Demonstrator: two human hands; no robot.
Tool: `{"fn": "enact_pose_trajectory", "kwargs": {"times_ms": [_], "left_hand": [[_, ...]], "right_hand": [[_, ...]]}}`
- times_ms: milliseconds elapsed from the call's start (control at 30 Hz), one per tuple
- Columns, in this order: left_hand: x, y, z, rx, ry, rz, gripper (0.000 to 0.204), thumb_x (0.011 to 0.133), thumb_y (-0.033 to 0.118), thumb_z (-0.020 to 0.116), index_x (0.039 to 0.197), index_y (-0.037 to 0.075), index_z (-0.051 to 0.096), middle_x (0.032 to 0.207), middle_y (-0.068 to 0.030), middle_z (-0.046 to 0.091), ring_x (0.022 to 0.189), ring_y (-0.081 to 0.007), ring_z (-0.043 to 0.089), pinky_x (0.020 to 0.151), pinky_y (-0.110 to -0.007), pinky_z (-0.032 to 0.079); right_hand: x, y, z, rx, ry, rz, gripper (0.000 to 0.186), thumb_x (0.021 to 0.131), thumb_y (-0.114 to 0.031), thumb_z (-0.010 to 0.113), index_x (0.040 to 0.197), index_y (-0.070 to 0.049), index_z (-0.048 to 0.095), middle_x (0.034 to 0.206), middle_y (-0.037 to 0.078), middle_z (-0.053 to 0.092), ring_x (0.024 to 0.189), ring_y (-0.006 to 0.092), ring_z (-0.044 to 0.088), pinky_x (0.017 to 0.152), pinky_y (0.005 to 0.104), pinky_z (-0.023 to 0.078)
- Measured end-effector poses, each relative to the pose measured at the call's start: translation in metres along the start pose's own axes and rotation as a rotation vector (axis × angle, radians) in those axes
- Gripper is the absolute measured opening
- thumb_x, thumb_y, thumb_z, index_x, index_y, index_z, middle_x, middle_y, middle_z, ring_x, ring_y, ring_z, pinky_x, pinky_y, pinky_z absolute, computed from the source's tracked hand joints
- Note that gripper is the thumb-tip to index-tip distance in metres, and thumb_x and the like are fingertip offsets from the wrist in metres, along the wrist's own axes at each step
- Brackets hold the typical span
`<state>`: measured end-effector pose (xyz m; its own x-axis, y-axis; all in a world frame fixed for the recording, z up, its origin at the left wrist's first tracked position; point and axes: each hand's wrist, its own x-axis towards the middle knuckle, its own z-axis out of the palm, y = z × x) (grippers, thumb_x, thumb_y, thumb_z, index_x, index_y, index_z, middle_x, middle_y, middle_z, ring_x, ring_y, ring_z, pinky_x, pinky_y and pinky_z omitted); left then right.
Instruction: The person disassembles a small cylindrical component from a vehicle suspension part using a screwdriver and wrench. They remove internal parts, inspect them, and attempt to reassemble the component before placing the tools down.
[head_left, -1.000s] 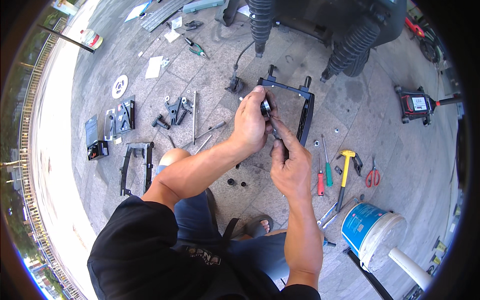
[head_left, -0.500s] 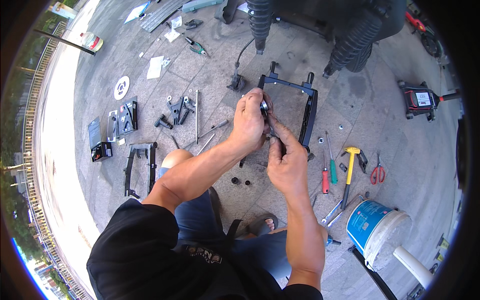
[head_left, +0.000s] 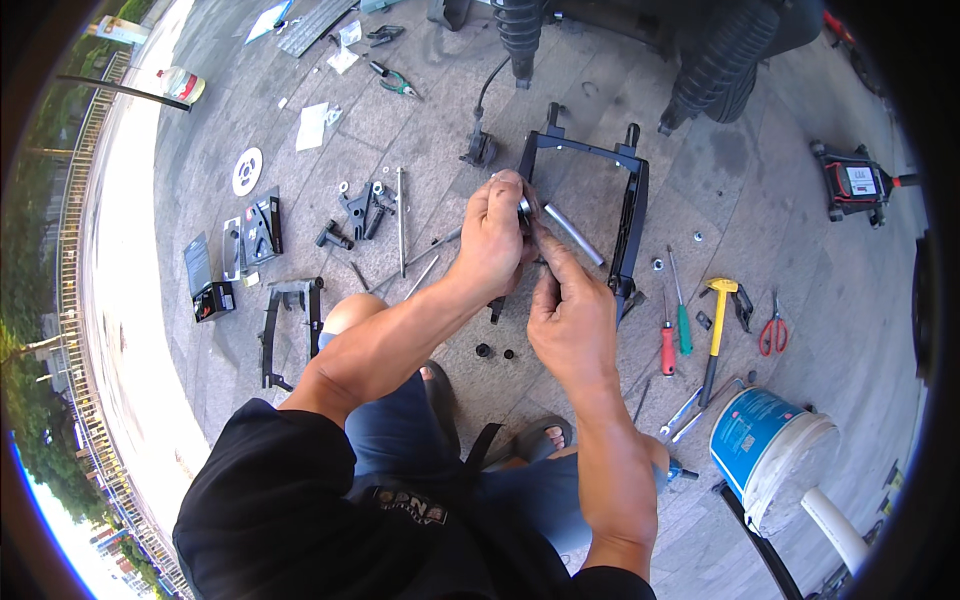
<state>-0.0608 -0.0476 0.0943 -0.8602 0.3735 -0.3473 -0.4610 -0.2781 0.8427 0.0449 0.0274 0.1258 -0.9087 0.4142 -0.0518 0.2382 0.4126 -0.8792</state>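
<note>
My left hand [head_left: 493,235] is closed around a small dark part with a bright metal ring [head_left: 524,206], mostly covered by its fingers. My right hand [head_left: 572,322] meets it from below, forefinger stretched up against the part and thumb bent in; whatever else lies between those fingers is hidden. Beside the right forefinger a silver tube [head_left: 574,235] slants down to the right; I cannot tell whether a hand holds it. Beyond both hands lies a black metal frame [head_left: 632,215], its near left side partly covered by them. Two small black sockets [head_left: 484,350] lie below my hands.
To the right lie screwdrivers [head_left: 681,315], a yellow-headed hammer [head_left: 716,330], red-handled scissors [head_left: 773,335] and a blue-and-white bucket [head_left: 755,440]. A second frame [head_left: 270,335], metal brackets [head_left: 358,212] and opened boxes [head_left: 209,298] are on the left. Coil-covered shock absorbers [head_left: 519,45] hang ahead.
The silver tube now shows beside the right forefinger, where bare paving showed before. Both hands stay together on the part, the right slightly lower. The whole view has shifted slightly.
</note>
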Motion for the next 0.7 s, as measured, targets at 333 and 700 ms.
{"fn": "enact_pose_trajectory", "kwargs": {"times_ms": [333, 700], "left_hand": [[-0.005, -0.002, -0.015, -0.002, -0.146, -0.007, 0.030, 0.096, 0.032, 0.044, 0.083, 0.005, 0.050, 0.070, -0.0077, 0.049, 0.051, -0.0143, 0.043, 0.040, -0.024, 0.030], [-0.011, 0.005, -0.016, 0.030, -0.135, 0.012, 0.030, 0.094, 0.033, 0.044, 0.083, 0.005, 0.049, 0.069, -0.0064, 0.050, 0.053, -0.0126, 0.042, 0.042, -0.025, 0.028]], "right_hand": [[-0.007, 0.000, -0.005, 0.237, -0.102, 0.057, 0.040, 0.089, -0.001, 0.051, 0.127, -0.011, 0.058, 0.098, 0.020, 0.066, 0.078, 0.0303, 0.067, 0.070, 0.0339, 0.051], [-0.007, -0.005, -0.004, 0.215, -0.038, -0.104, 0.043, 0.087, -0.001, 0.052, 0.127, -0.014, 0.057, 0.090, 0.021, 0.065, 0.075, 0.0368, 0.064, 0.067, 0.0399, 0.050]]}}
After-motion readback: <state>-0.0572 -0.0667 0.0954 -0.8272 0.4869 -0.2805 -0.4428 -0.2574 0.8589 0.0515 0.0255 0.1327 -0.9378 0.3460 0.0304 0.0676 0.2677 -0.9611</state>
